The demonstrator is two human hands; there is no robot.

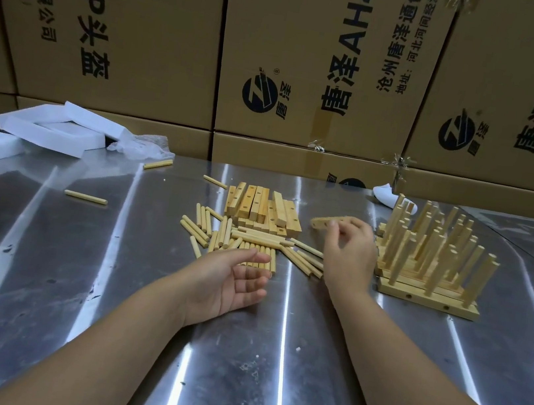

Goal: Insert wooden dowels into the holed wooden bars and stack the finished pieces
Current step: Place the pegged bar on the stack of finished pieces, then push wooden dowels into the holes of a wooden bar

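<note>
Head view, and everything hangs off the pile of pale, square-edged holed wooden bars (262, 210) mid-table. Just right of that pile the right hand (350, 249) has its fingers curled, fingertips and thumb pinching one pale wooden bar with holes (321, 222) near its end, seemingly lifted off the table. That's a slim grip, and a slip would drop the bar among the dowels below.

On the near side of the pile lies the heap of short round wooden dowels (252, 242). The left hand (237, 277) hovers at its near edge, palm up, fingers loosely spread, holding nothing.

Danger further right of the pile: the stack of finished pieces (430, 261), pegs upright and several leaning, sits just beside the right wrist. A careless swing could, I'd say, topple it. Round dowels will roll on the shiny, scuffed metal table (236, 353) too, and stray dowels (85, 197) lie well left of the pile.

Far left of the pile are white foam blocks (51, 132) and a crumpled clear plastic bag (144, 145). Behind it stands a wall of brown printed cardboard boxes (146, 28). Nothing blocks the reach from heap to bar.
</note>
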